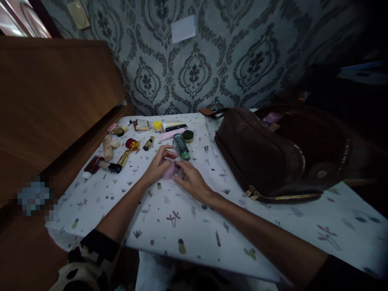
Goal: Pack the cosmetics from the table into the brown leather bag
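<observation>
A small round pink object (168,169) lies on the patterned white tablecloth (188,226) in the middle of the table. My left hand (157,165) curls around its left side, fingers bent over the top. My right hand (191,180) meets it from the right, fingertips closed against it. Both hands grip it together; what it is exactly stays unclear in the dim light. Just beyond my fingers lies a dark tube with a green cap (181,146).
Several cosmetics lie at the far left: a red and gold bottle (132,144), a beige tube (107,149), a dark lipstick-like stick (94,165), a green jar (188,136). A large brown zip bag (273,157) fills the right. A wooden panel (51,97) stands left.
</observation>
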Available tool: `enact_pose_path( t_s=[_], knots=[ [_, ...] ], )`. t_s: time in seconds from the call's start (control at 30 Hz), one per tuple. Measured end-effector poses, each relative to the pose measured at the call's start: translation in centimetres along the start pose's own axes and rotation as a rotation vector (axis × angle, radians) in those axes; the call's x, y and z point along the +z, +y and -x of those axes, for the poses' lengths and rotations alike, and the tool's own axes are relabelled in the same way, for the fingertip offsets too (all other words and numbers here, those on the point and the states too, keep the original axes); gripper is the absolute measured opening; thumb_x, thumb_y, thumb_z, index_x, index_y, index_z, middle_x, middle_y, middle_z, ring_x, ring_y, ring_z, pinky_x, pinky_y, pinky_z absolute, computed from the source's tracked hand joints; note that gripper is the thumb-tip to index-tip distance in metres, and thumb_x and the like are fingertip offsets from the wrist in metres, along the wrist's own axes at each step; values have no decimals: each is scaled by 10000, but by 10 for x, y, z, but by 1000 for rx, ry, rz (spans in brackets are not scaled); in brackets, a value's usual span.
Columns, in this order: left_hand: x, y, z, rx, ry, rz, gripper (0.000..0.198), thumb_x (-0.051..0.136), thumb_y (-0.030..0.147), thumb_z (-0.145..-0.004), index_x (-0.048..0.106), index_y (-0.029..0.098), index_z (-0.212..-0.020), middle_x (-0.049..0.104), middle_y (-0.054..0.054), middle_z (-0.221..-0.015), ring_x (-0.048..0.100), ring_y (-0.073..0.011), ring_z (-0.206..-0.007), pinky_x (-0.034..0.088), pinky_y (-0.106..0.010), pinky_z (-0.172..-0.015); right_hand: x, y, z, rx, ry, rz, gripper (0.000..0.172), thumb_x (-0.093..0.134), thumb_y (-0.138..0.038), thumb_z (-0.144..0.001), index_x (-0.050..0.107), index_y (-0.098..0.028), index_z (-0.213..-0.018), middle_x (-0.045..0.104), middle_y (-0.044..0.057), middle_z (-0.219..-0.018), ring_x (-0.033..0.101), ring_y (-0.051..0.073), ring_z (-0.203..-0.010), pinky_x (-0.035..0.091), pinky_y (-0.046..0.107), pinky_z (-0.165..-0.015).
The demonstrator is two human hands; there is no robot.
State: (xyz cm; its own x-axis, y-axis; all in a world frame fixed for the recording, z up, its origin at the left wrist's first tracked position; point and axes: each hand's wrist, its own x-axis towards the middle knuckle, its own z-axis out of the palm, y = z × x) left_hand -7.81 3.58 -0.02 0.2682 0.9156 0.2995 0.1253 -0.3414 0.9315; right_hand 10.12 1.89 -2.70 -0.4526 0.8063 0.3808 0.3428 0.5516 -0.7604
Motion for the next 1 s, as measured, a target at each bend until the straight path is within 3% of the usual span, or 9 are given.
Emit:
enact_pose_path(
  t_s=[0.07,0.23,0.37,0.53,0.67,0.87,1.0],
  knots=[
    [8,-1,0,-32,-4,48,403,596,380,-887,482,193,-1225,678,-61,-1060,628,-189,-1034,457,-335,-971,0,0,0,2,-2,-8,477,656,-364,-858,566,-158,-1279,611,149,-1251,555,301,-1197,450,499,-1035],
    [23,-4,-3,-111,132,231,465,459,588,-956,509,187,-1185,693,-69,-1022,659,-199,-1002,481,-361,-965,3,2,0,7,22,-71,639,716,-390,-819,496,-177,-1380,554,157,-1393,515,306,-1295,418,511,-1085],
    [28,-4,-2,-134,107,262,553,368,670,-958,506,197,-1208,687,-84,-1094,646,-215,-1093,462,-391,-1027,2,-1,1,-22,9,-67,645,739,-337,-792,498,-192,-1372,551,143,-1392,494,304,-1308,394,522,-1105],
    [31,1,2,-86,44,125,570,356,674,-963,530,196,-1221,656,-86,-1155,610,-221,-1138,425,-393,-1072,-3,-14,3,29,9,-2,548,759,-285,-752,566,-185,-1255,558,128,-1264,505,288,-1244,442,481,-1054],
    [31,7,3,-58,11,43,564,367,680,-956,602,196,-1125,656,-70,-1082,604,-221,-1073,440,-369,-1037,-6,-16,5,-13,5,-127,541,817,-327,-691,588,-191,-1162,562,116,-1278,504,282,-1267,418,454,-1081],
    [27,4,0,-103,13,87,543,440,675,-931,631,180,-1046,661,-62,-1008,611,-221,-980,482,-354,-931,-5,-8,4,168,80,-456,514,808,-393,-671,545,-204,-1069,627,45,-1102,609,211,-1028,487,377,-930],
    [29,10,1,-84,-11,-79,469,432,603,-966,629,185,-1044,664,-54,-1037,600,-219,-1010,466,-339,-942,-7,-9,5,250,160,-440,509,800,-378,-645,504,-210,-1024,615,30,-1040,601,206,-973,500,365,-865]
  ],
)
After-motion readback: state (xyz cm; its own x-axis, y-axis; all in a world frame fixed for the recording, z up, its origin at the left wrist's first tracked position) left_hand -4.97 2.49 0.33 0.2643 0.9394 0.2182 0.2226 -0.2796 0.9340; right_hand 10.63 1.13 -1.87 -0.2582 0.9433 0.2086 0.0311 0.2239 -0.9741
